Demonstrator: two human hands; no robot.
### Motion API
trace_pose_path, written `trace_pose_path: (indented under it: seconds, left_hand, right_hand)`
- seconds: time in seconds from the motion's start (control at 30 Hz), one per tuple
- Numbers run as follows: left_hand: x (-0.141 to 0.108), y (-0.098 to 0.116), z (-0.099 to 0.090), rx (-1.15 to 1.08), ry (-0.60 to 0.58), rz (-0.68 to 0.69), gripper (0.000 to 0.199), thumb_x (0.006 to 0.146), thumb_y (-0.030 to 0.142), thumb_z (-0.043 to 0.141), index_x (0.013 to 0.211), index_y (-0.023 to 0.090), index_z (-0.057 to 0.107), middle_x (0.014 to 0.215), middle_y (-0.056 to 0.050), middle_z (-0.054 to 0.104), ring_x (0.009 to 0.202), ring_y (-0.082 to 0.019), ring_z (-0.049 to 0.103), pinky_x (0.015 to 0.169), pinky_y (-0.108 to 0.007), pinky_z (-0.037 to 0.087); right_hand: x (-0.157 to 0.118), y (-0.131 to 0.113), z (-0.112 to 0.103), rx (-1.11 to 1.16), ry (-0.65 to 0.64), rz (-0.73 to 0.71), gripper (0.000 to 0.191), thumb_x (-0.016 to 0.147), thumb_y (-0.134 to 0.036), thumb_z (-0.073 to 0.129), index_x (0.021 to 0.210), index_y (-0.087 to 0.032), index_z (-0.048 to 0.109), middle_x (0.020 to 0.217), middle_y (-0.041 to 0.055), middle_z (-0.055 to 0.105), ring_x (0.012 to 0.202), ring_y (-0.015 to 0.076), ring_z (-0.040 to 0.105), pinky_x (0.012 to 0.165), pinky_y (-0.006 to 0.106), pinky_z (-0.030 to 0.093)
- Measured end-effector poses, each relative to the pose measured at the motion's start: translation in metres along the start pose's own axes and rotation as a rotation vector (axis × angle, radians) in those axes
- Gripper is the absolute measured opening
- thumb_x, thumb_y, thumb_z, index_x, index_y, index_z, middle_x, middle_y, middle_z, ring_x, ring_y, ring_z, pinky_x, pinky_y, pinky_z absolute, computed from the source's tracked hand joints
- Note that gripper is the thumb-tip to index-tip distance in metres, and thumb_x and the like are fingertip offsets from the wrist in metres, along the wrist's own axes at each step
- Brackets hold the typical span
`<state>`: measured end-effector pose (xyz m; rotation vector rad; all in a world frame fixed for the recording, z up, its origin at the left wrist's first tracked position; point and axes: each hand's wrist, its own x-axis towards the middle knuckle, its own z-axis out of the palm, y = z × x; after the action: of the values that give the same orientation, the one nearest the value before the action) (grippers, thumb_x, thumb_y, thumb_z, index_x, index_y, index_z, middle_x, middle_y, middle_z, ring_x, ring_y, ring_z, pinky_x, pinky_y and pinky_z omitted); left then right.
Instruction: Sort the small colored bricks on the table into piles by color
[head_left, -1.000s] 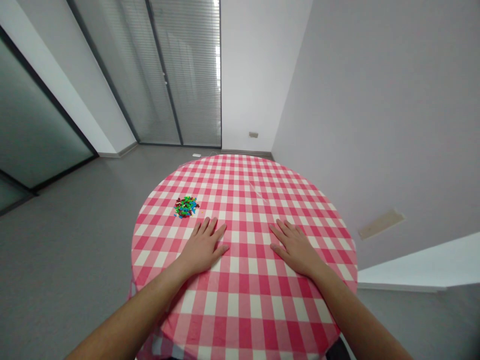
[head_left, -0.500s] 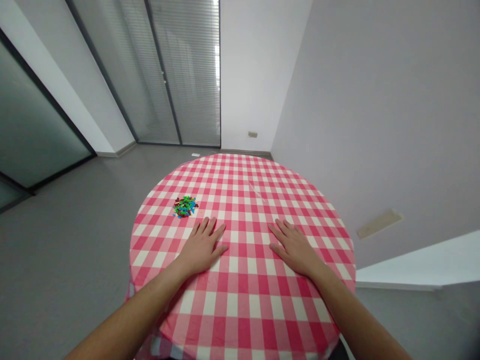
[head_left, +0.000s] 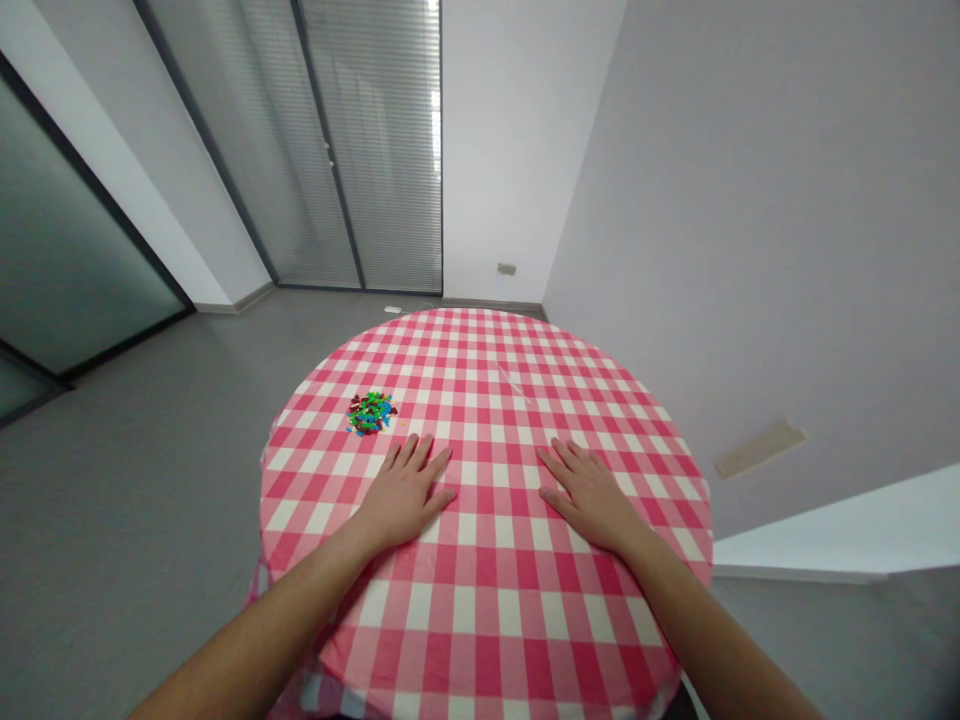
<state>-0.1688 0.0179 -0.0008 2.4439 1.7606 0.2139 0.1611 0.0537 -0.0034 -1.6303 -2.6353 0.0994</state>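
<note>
My left hand [head_left: 405, 495] lies flat, fingers spread, on a red-and-white checked tablecloth [head_left: 487, 570]. Just beyond its fingertips, a little to the left, is a heap of small colourful pieces [head_left: 370, 412] in green, blue, dark red and some yellow; their kind is too small to make out. The hand does not touch the heap. Flat on the cloth at the right, my right hand [head_left: 589, 498] also has its fingers apart and holds nothing. A stretch of checked cloth separates the two hands.
The cloth covers a round table whose far edge [head_left: 472, 311] comes close to the back wall. A grey wall [head_left: 750, 220] rises on the right. Glass panels with blinds [head_left: 375, 150] stand at the back left, above a grey floor [head_left: 172, 450]. A small white object [head_left: 392, 309] lies beyond the table.
</note>
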Motion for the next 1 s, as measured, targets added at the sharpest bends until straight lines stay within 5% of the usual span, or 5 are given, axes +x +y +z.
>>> trace_pose_path:
  seconds: [0.7,0.87,1.0]
  left_hand:
    - [0.001,0.002,-0.008,-0.041,-0.011,0.001,0.062,0.093,0.057,0.041,0.147,0.026,0.04,0.158,-0.012,0.029,0.146,-0.037,0.022,0.116,-0.056,0.02]
    - [0.003,-0.007,-0.033,-0.275,0.065,-0.007,0.051,0.095,0.048,0.041,0.136,0.02,0.053,0.14,-0.012,0.054,0.126,-0.028,0.052,0.106,-0.042,0.041]
    - [0.01,-0.037,-0.054,-0.587,0.112,-0.147,0.05,0.093,0.053,0.044,0.122,0.017,0.063,0.123,-0.011,0.066,0.11,-0.028,0.062,0.095,-0.04,0.049]
  right_hand:
    - [0.0,0.001,-0.001,0.025,0.023,-0.009,0.064,0.096,-0.061,0.031,0.148,-0.025,0.041,0.157,0.01,0.031,0.145,0.0326,0.026,0.114,0.055,0.027]
    - [0.001,0.003,-0.003,0.067,0.007,0.005,0.061,0.098,-0.058,0.029,0.147,-0.025,0.043,0.156,0.0094,0.032,0.145,0.0317,0.027,0.114,0.055,0.027]
    - [0.002,0.005,-0.006,0.144,-0.005,0.02,0.061,0.099,-0.057,0.026,0.147,-0.024,0.044,0.155,0.0097,0.035,0.144,0.0312,0.028,0.115,0.055,0.028]
